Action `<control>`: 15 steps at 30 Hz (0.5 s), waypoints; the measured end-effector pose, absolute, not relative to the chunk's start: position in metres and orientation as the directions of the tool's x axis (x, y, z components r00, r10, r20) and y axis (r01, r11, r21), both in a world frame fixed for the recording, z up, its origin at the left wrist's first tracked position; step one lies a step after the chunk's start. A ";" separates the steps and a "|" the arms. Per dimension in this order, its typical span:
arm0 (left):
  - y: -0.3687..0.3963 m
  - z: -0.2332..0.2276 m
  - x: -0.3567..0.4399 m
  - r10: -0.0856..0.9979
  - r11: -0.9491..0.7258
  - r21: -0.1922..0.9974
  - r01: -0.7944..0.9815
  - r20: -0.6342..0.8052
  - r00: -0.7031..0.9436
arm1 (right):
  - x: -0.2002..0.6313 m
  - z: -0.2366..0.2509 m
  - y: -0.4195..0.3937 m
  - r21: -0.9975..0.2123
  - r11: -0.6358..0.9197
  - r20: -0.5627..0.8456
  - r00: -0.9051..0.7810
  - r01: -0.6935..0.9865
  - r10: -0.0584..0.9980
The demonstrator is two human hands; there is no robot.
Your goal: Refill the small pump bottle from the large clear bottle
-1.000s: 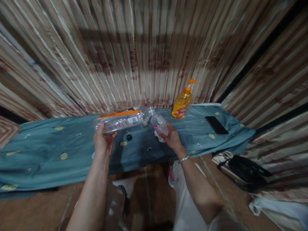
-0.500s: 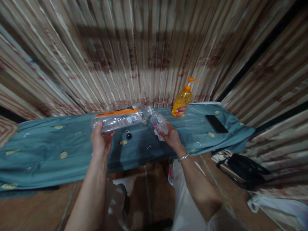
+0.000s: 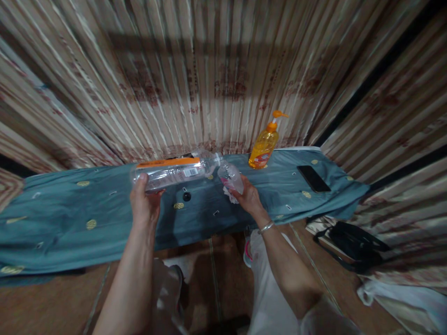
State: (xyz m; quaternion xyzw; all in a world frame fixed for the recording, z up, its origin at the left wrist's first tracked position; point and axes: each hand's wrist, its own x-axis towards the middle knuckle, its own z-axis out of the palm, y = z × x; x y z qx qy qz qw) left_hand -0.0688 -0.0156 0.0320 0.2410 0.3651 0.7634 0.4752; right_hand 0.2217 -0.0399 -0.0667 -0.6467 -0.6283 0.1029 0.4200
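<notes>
My left hand [image 3: 144, 204] grips the base of a large clear plastic bottle [image 3: 171, 170] with an orange label, held on its side above the blue-green cloth [image 3: 70, 218] that covers the table. Its neck points right, toward a small clear container [image 3: 230, 177] that my right hand [image 3: 246, 197] holds together with a crumpled white tissue [image 3: 229, 195]. The bottle's mouth meets the small container's top. A small black cap [image 3: 187, 197] lies on the cloth between my hands.
An orange pump bottle [image 3: 264, 145] stands at the back by the striped curtain. A black phone [image 3: 314, 178] lies on the cloth at the right. On the floor to the right sit a black bag [image 3: 352, 245] and a white bag [image 3: 401, 302].
Both hands and the bottle have drifted slightly left and up in the picture, mostly with the camera. The holds on the bottle and the small container are unchanged.
</notes>
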 end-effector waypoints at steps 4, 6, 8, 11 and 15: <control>-0.015 0.033 -0.069 0.900 -0.296 0.785 -0.544 0.038 -0.435 | 0.222 -0.067 -0.041 -0.661 0.143 0.402 0.187 0.737 0.896; -0.014 0.033 -0.069 0.900 -0.303 0.783 -0.544 0.048 -0.433 | 0.222 -0.067 -0.041 -0.656 0.156 0.415 0.181 0.738 0.892; -0.014 0.033 -0.069 0.902 -0.307 0.781 -0.544 0.056 -0.429 | 0.223 -0.068 -0.041 -0.654 0.166 0.421 0.174 0.738 0.890; -0.015 0.034 -0.069 0.904 -0.316 0.781 -0.538 0.075 -0.422 | 0.223 -0.068 -0.041 -0.659 0.155 0.407 0.176 0.736 0.896; -0.016 0.034 -0.069 0.901 -0.332 0.783 -0.526 0.097 -0.423 | 0.223 -0.068 -0.041 -0.653 0.147 0.400 0.173 0.743 0.900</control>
